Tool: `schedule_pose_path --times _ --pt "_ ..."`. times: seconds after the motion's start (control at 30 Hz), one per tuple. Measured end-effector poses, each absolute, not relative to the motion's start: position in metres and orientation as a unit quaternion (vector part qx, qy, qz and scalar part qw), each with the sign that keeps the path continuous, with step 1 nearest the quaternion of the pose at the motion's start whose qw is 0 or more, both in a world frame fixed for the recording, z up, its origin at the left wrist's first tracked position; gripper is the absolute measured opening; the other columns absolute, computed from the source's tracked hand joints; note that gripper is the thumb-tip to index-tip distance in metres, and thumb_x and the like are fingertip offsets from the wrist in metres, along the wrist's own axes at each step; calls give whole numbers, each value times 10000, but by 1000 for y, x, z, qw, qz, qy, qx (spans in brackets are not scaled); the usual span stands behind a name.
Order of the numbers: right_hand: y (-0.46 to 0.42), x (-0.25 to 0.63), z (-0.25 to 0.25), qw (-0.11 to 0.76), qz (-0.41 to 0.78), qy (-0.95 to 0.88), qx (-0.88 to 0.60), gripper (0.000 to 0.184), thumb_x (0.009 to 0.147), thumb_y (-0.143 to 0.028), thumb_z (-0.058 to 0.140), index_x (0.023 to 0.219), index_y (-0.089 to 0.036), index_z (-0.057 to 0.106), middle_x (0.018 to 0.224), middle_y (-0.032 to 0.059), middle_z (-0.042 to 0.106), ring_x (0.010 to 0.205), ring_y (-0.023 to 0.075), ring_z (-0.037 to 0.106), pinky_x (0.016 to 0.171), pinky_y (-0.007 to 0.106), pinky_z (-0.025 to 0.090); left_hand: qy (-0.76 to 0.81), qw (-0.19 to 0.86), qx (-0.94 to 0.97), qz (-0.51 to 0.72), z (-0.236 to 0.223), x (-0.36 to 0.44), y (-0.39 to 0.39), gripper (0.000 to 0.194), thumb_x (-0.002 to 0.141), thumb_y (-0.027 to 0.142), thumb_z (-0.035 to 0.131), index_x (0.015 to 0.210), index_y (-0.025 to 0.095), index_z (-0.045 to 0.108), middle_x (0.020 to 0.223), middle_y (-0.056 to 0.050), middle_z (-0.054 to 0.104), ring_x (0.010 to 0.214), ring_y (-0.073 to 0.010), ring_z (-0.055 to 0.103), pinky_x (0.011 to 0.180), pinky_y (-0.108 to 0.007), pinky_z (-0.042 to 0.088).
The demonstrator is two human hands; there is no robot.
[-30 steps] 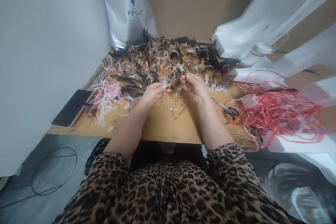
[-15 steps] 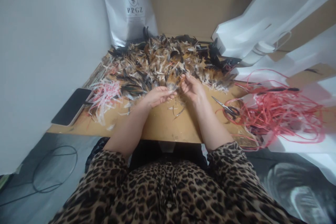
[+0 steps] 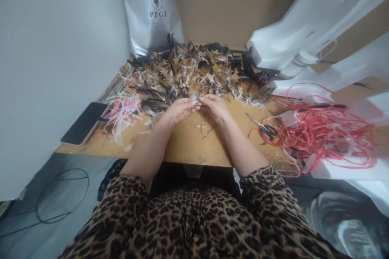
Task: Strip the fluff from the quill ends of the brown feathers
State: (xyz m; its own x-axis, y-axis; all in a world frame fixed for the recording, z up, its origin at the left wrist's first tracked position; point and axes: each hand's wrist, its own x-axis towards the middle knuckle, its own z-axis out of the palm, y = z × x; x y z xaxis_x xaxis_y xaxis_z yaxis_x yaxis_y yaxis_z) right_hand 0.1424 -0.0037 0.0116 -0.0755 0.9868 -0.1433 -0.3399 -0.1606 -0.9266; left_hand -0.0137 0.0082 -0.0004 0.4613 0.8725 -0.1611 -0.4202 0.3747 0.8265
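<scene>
Between my hands, a small brown feather bunch [image 3: 195, 90] points away from me, its pale base at my fingertips. My left hand [image 3: 181, 109] is closed in a pinch on that base. Right beside it, my right hand [image 3: 212, 106] pinches at the same base, its fingertips meeting the left ones. My fingers hide the quill ends. Behind them spreads a big heap of brown, black and whitish feathers [image 3: 179, 62]. A few loose feather bits [image 3: 208, 131] lie on the wooden table [image 3: 197, 149] just below my hands.
Scissors [image 3: 263, 125] lie to the right, beside a tangle of red plastic ribbon [image 3: 328, 133]. On the left are pink and white strips [image 3: 123, 111] and a phone [image 3: 85, 123]. A silver bag [image 3: 154, 28] stands behind the heap. At the right back is a white cylinder [image 3: 299, 62].
My right hand has moved left and slightly down, from apart to touching my left fingertips at the feather base. My left hand has barely moved.
</scene>
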Motion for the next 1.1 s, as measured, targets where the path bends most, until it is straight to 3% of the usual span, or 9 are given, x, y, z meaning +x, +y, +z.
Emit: schedule_pose_path --times 0.43,0.9,1.1 --pt "3 149 9 556 638 -335 -415 371 495 -389 855 674 -187 600 623 -31 667 622 89 624 569 188 467 346 782 340 390 -4 -15 11 75 806 66 614 844 51 677 816 -102 728 625 -62 659 562 -121 485" --pt "2 143 4 583 549 -414 -432 295 551 -375 812 624 -176 607 556 -64 581 493 39 458 498 176 348 358 784 343 375 -2 -13 8 33 785 75 646 779 54 671 711 -74 702 535 -47 622 491 -108 461" --pt "0 141 3 586 552 -406 -432 281 551 -361 810 637 -181 613 553 -62 586 486 44 469 494 180 358 353 775 369 372 -5 -12 9 74 749 102 697 721 61 642 648 -51 671 502 -39 598 495 -112 455"
